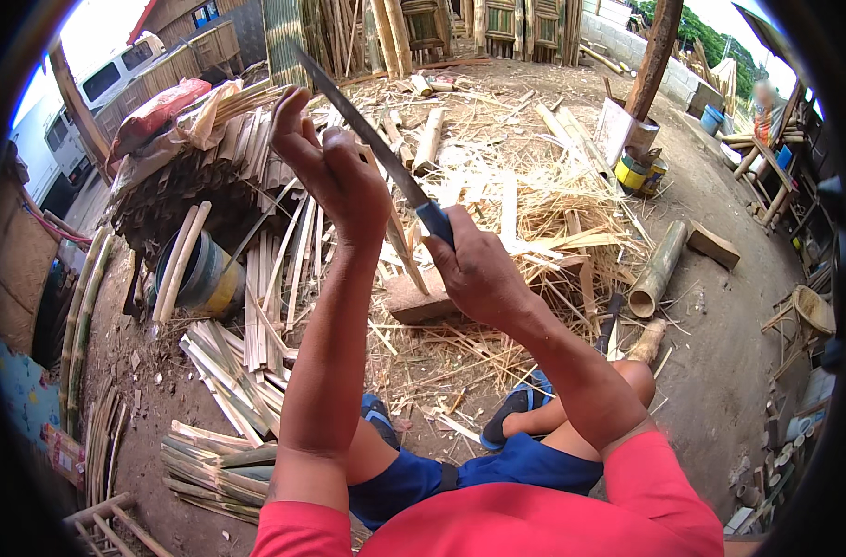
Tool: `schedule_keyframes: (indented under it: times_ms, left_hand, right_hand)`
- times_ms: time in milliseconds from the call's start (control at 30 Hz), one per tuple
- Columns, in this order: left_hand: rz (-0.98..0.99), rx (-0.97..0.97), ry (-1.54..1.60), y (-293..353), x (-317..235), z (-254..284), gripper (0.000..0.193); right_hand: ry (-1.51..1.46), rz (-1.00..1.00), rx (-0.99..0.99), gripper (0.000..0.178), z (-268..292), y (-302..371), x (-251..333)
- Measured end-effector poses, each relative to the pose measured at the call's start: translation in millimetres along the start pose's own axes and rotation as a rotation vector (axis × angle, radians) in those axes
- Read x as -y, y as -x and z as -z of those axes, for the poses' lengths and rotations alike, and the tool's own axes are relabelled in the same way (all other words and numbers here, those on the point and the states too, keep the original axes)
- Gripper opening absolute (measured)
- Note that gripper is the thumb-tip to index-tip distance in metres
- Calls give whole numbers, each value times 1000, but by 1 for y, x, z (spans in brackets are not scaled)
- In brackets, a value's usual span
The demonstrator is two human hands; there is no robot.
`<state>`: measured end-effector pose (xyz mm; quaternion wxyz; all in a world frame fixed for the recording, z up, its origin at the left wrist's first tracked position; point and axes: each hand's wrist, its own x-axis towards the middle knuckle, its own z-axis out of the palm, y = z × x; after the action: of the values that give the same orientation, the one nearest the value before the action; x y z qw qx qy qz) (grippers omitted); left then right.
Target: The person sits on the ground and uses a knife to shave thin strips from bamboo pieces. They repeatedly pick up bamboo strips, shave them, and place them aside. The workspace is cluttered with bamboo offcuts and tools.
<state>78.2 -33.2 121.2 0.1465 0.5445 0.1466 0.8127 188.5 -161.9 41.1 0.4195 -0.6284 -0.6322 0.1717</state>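
My right hand (474, 258) is closed around the blue handle of a long knife (378, 144), whose dark blade slants up and to the left. My left hand (335, 176) is raised beside the blade, its fingers loosely bent and apart, with nothing visible between them. A bamboo strip (404, 249) stands tilted just right of the left wrist. Its lower end meets a wooden block (421, 299) on the ground, while its upper part is partly hidden behind the hand and blade; whether the hand touches it I cannot tell.
Shavings (553, 209) heap beyond the block. Split bamboo strips (223, 371) lie at the left, near a dark bucket (205, 274). A bamboo tube (658, 269) and another blade (611, 320) are on the right, before a wooden post (655, 60). A person (766, 116) is far right.
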Motion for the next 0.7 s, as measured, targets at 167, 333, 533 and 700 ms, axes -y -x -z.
schedule_keyframes:
  times_ms: [167,333,533,700]
  left_hand:
    - [-31,0,-57,2,5,-5,49]
    - [-95,36,-3,-4,11,-6,48]
    - [-48,18,-77,-1,19,-10,51]
    - [-30,55,74,-7,14,1,51]
  right_hand:
    - [124,-142,137,28,-20,-6,-9]
    - [113,-446,379,33,-24,-10,-22]
    - [-138,423,-520,20,-14,-32,-11]
    - [221,-419,331,32,-95,7,-117]
